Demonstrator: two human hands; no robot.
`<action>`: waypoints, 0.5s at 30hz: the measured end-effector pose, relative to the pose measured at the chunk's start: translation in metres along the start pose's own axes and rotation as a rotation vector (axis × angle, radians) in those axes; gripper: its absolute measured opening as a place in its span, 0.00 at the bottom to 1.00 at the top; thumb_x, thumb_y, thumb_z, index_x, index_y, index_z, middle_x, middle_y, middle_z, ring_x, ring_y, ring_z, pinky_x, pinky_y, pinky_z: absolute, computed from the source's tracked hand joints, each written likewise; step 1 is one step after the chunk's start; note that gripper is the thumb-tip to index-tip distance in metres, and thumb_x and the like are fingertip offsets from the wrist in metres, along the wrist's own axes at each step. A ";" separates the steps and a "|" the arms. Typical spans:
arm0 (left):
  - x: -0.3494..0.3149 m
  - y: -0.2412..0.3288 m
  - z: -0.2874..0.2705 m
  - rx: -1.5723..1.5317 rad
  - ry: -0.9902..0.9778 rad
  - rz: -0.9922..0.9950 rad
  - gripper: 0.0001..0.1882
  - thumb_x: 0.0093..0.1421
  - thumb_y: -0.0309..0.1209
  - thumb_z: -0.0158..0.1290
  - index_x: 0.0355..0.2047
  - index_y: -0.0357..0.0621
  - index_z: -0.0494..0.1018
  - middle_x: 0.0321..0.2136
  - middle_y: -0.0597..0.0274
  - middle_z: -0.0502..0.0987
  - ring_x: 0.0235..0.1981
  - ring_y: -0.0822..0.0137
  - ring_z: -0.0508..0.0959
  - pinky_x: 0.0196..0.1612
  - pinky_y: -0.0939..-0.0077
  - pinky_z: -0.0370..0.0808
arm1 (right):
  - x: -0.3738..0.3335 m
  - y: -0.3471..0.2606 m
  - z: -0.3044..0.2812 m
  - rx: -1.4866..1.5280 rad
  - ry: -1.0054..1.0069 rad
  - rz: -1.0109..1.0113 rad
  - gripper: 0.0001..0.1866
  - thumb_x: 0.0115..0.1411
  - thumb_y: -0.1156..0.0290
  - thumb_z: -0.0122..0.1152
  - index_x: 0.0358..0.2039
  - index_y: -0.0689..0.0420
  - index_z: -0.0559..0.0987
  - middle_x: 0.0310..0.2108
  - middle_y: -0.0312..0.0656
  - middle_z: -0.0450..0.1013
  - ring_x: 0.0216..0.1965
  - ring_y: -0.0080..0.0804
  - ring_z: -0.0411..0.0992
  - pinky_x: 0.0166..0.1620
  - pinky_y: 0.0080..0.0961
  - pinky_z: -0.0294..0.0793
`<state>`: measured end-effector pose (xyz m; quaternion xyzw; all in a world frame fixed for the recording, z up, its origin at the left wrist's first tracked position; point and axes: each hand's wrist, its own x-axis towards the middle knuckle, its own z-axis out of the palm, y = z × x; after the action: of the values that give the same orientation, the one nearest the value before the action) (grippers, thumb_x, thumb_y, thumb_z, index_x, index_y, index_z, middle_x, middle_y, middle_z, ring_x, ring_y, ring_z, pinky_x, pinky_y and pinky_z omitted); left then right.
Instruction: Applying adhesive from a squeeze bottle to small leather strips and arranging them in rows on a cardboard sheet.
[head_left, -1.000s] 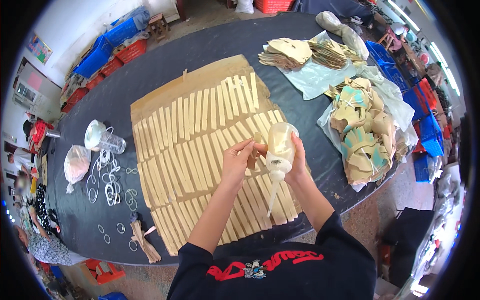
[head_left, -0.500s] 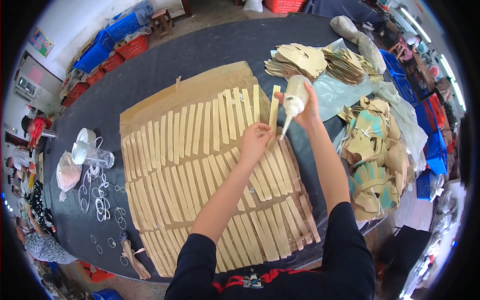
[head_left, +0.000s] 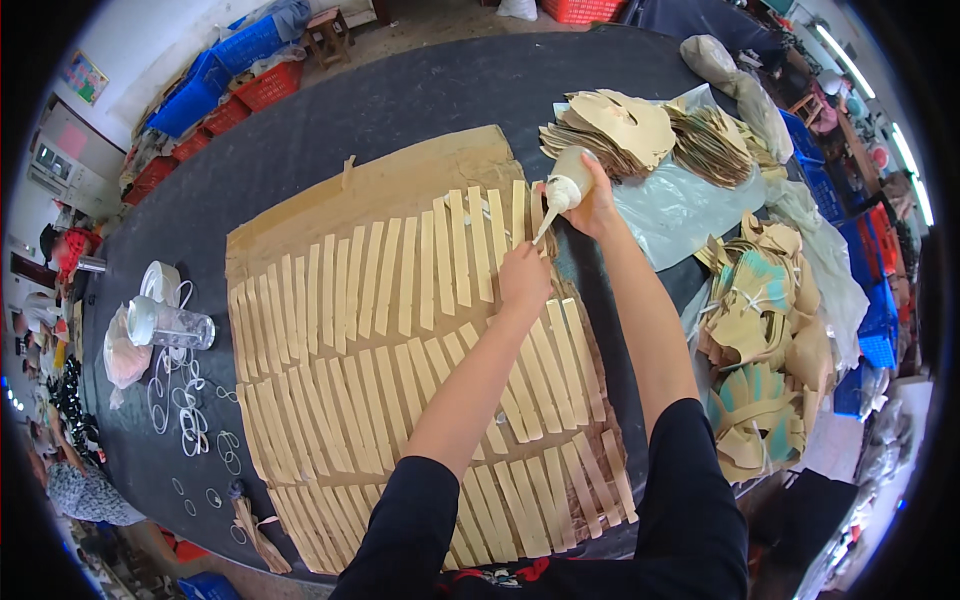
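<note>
My right hand (head_left: 597,205) grips a white squeeze bottle (head_left: 568,183), tipped so that its narrow nozzle points down and to the left. The nozzle's tip is close to a pale tan strip (head_left: 537,203); whether they touch I cannot tell. At the lower end of that strip my left hand (head_left: 525,276) is closed, its fingertips partly hidden. Beneath both hands lies a brown cardboard sheet (head_left: 400,165), covered with rows of similar tan strips (head_left: 355,285) set side by side. My left forearm hides some of these strips.
Cut tan pieces are stacked (head_left: 620,130) on clear plastic at the far right. Nearer is a pile of tan and turquoise pieces (head_left: 755,340). A clear jar (head_left: 180,327), white loops (head_left: 190,400) and a plastic bag (head_left: 125,350) lie left on the black table (head_left: 400,90).
The bottle has moved left and down, and its nozzle has come to the strip near my left hand. My left hand has shifted slightly, and the strip's upper end appears further left.
</note>
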<state>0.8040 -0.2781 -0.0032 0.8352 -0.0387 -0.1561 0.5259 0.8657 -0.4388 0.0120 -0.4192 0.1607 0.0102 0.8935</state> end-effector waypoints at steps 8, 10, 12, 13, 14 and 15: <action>0.003 0.004 -0.007 0.330 -0.032 0.187 0.11 0.54 0.29 0.46 0.31 0.40 0.76 0.28 0.48 0.76 0.31 0.50 0.76 0.37 0.60 0.72 | -0.029 -0.024 -0.008 0.238 0.013 -0.114 0.36 0.49 0.42 0.53 0.48 0.58 0.63 0.37 0.47 0.69 0.40 0.47 0.71 0.43 0.38 0.70; -0.003 0.002 -0.024 0.212 0.025 0.264 0.11 0.55 0.31 0.45 0.33 0.42 0.77 0.26 0.49 0.76 0.30 0.52 0.76 0.34 0.61 0.71 | -0.051 -0.022 -0.003 0.311 -0.002 -0.118 0.37 0.49 0.41 0.52 0.49 0.59 0.62 0.39 0.52 0.68 0.43 0.49 0.70 0.45 0.37 0.68; -0.031 -0.001 -0.049 0.067 0.185 0.408 0.12 0.57 0.32 0.46 0.35 0.42 0.76 0.23 0.50 0.75 0.26 0.55 0.76 0.30 0.64 0.71 | -0.089 -0.018 0.010 0.280 -0.046 -0.065 0.41 0.52 0.38 0.46 0.52 0.64 0.59 0.49 0.59 0.65 0.46 0.48 0.67 0.48 0.37 0.66; -0.054 0.009 -0.070 0.025 0.086 0.320 0.12 0.57 0.33 0.46 0.37 0.42 0.76 0.19 0.54 0.73 0.22 0.61 0.73 0.27 0.69 0.68 | -0.116 -0.020 0.013 0.269 -0.036 -0.053 0.43 0.53 0.37 0.43 0.54 0.64 0.58 0.50 0.59 0.64 0.49 0.47 0.66 0.49 0.36 0.66; -0.083 0.017 -0.095 -0.014 -0.020 0.228 0.13 0.58 0.34 0.47 0.39 0.41 0.75 0.15 0.58 0.71 0.18 0.67 0.70 0.23 0.73 0.66 | -0.141 -0.019 0.009 0.297 0.011 -0.036 0.42 0.53 0.37 0.42 0.54 0.61 0.60 0.51 0.59 0.64 0.51 0.48 0.65 0.52 0.34 0.65; -0.112 0.013 -0.118 -0.049 -0.067 0.176 0.13 0.59 0.34 0.47 0.39 0.41 0.75 0.17 0.56 0.71 0.18 0.66 0.69 0.24 0.73 0.65 | -0.165 -0.016 0.005 0.286 0.040 -0.043 0.40 0.52 0.37 0.44 0.54 0.58 0.61 0.52 0.59 0.63 0.53 0.48 0.63 0.53 0.34 0.65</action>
<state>0.7348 -0.1562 0.0797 0.8096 -0.1258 -0.1380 0.5565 0.7132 -0.4260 0.0757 -0.2909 0.1691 -0.0401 0.9408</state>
